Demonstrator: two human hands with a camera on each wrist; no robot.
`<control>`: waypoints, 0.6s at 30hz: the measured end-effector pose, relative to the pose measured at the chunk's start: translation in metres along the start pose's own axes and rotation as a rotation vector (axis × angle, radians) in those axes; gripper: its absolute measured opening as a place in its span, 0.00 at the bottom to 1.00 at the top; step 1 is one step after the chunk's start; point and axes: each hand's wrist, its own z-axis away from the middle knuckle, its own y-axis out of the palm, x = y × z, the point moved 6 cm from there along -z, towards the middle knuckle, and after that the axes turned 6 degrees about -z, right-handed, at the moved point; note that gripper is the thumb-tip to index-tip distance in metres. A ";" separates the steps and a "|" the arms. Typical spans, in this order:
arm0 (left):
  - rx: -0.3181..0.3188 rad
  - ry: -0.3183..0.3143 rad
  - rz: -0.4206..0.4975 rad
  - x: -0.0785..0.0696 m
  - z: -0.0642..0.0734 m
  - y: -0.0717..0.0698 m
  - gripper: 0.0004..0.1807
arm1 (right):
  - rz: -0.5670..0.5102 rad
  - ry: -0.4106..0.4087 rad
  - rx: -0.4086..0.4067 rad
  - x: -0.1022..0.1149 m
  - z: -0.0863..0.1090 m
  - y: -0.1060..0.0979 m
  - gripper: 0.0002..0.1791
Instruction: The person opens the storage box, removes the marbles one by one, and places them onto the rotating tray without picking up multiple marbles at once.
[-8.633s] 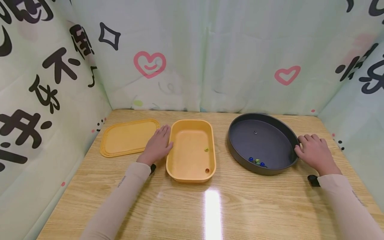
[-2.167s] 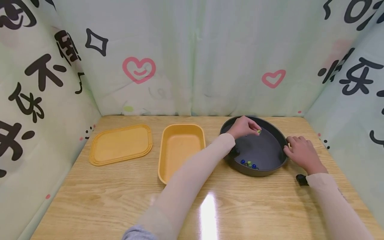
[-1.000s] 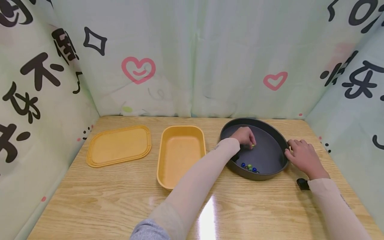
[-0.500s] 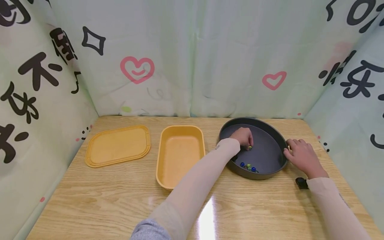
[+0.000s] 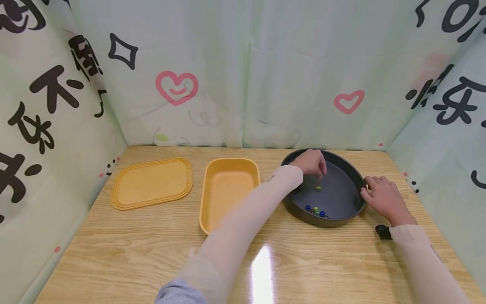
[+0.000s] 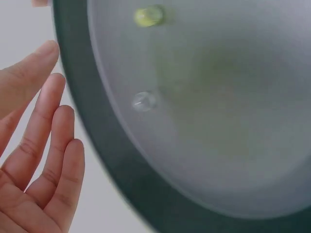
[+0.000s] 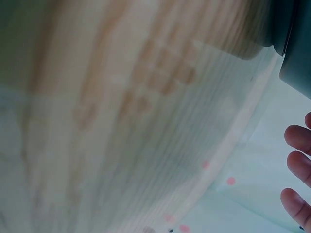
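My left hand (image 5: 310, 162) hovers over the far left part of a dark round pan (image 5: 339, 179), its fingers pointing down. Below the fingers a yellow-green marble (image 5: 318, 188) lies on the pan floor, apart from them. Loosely extended, the left fingers (image 6: 63, 121) hold nothing in the left wrist view. There a clear marble (image 6: 144, 102) and a yellow marble (image 6: 148, 16) show beyond the pan's rim. Several blue and green marbles (image 5: 316, 210) cluster at the pan's near edge. My right hand (image 5: 389, 200) rests against the pan's right side; its fingers (image 7: 299, 138) are only partly visible in the right wrist view.
A yellow rectangular box (image 5: 231, 185) stands left of the pan, its near right part hidden by my left arm. Farther left lies a flat yellow lid (image 5: 153, 183). Printed curtains (image 5: 228, 76) enclose the back and sides of the wooden table (image 5: 125, 253).
The yellow-green marble, pinched by my left hand earlier, now lies free in the pan. That hand has lifted away toward the back. The two marbles seen earlier in the yellow box no longer show there.
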 end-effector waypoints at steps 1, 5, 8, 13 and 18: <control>0.004 0.013 0.010 -0.001 0.002 -0.003 0.06 | 0.000 -0.001 -0.001 0.000 0.000 0.000 0.14; 0.021 0.071 0.040 -0.004 0.012 -0.018 0.07 | 0.000 -0.003 -0.004 0.000 0.000 -0.001 0.15; 0.019 0.121 0.052 -0.007 0.021 -0.029 0.07 | 0.001 -0.003 -0.006 0.001 0.000 -0.001 0.15; 0.005 0.218 0.110 -0.008 0.042 -0.042 0.09 | 0.002 -0.005 -0.006 0.002 0.000 -0.002 0.14; -0.001 0.243 0.167 -0.001 0.067 -0.050 0.09 | 0.005 -0.003 0.002 0.003 -0.001 -0.001 0.14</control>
